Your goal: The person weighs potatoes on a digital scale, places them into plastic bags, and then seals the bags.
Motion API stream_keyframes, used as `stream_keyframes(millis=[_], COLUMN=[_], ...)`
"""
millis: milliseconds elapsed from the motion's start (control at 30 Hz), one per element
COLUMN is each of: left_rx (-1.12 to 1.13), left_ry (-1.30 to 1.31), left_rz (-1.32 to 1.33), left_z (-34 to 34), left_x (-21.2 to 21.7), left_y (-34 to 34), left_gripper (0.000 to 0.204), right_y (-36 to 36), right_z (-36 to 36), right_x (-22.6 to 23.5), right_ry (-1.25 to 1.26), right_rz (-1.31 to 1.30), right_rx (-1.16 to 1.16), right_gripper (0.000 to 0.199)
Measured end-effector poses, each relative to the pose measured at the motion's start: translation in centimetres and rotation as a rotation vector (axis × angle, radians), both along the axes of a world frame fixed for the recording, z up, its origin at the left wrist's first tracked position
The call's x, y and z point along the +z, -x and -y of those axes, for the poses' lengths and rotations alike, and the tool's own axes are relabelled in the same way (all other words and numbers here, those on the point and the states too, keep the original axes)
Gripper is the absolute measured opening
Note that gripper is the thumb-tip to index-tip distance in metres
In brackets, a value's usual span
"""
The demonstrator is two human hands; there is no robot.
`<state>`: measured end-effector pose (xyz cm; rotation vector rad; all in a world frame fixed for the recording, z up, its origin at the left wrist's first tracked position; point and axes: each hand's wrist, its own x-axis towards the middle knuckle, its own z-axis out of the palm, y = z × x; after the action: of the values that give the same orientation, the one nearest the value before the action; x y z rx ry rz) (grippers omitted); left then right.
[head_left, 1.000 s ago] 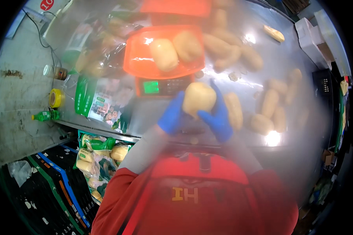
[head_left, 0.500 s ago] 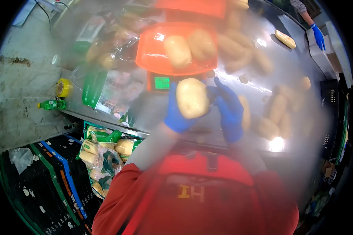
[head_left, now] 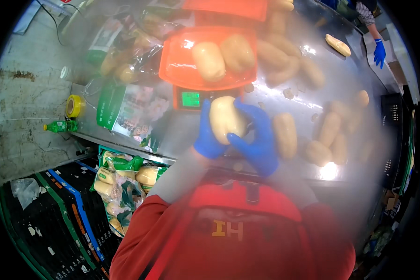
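Both my hands wear blue gloves and hold one pale yellow peeled tuber (head_left: 225, 119) above the front of the steel table. My left hand (head_left: 205, 135) grips its left side. My right hand (head_left: 255, 137) wraps its right and lower side. Just beyond it stands a scale with a green display (head_left: 190, 99), carrying an orange tray (head_left: 177, 60) with two similar tubers (head_left: 224, 57). The view is hazy, as if the lens is fogged.
Several loose tubers (head_left: 284, 135) lie over the steel table (head_left: 312, 98) to the right. Printed green bags (head_left: 126, 105) lie at the left; filled bags (head_left: 121, 177) sit below the table edge over black crates (head_left: 56, 224). Another person's blue-gloved hand (head_left: 379, 52) is at far right.
My hands have turned the tuber and shifted slightly, so my right hand now wraps more of its lower side. The tray's contents have not changed.
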<state>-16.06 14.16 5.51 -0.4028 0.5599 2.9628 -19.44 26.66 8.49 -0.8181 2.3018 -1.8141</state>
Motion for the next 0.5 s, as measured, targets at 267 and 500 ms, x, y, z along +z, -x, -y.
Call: stream_keyframes(millis=[267, 500], left_rx=[-0.039, -0.028], left_ry=[-0.106, -0.193], left_rz=[0.037, 0.084], left_z=[0.8, 1.0], left_x=[-1.3, -2.6], left_y=[-0.7, -1.5], left_gripper=[0.076, 0.068], right_y=[0.4, 1.9], right_z=[1.8, 1.5], right_x=[-2.0, -2.7], right_ry=[0.136, 0.199], right_rz=[0.159, 0.558], right_rx=[-0.102, -0.105], right_gripper=[0.036, 0.013])
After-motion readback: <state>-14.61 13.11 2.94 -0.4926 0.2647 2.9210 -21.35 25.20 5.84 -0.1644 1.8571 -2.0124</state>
